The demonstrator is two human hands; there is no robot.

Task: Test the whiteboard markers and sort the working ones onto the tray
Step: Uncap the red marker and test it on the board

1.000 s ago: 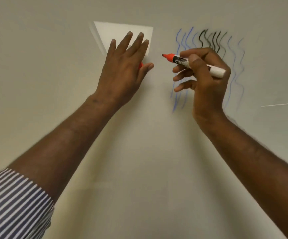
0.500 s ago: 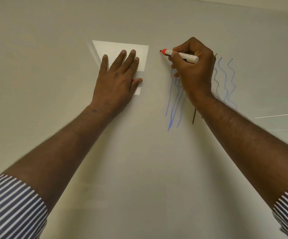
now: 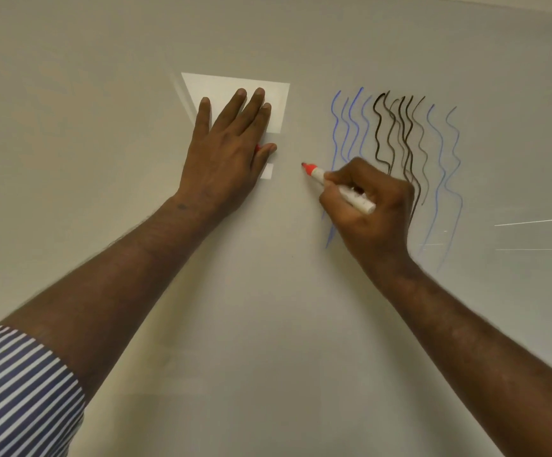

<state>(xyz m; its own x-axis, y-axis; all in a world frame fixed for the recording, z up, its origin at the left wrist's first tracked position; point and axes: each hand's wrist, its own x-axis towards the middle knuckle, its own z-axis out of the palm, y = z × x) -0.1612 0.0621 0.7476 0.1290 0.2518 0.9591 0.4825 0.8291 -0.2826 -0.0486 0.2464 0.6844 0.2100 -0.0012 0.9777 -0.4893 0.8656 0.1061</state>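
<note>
My right hand (image 3: 365,206) grips the red whiteboard marker (image 3: 337,188), cap off, its tip pointing to ten o'clock at the whiteboard (image 3: 268,324); I see no red line there, so this test looks unfinished. At nine o'clock from it my left hand (image 3: 226,150) lies flat, fingers straight, with a bit of red, likely the cap (image 3: 257,147), under the thumb. Farther up at one o'clock, blue squiggles (image 3: 349,127) and black squiggles (image 3: 396,133) suggest several markers already tested. The tray is out of view, so sorting is unjudgeable.

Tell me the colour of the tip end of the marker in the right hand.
Red, on the marker in the right hand; head view.
</note>
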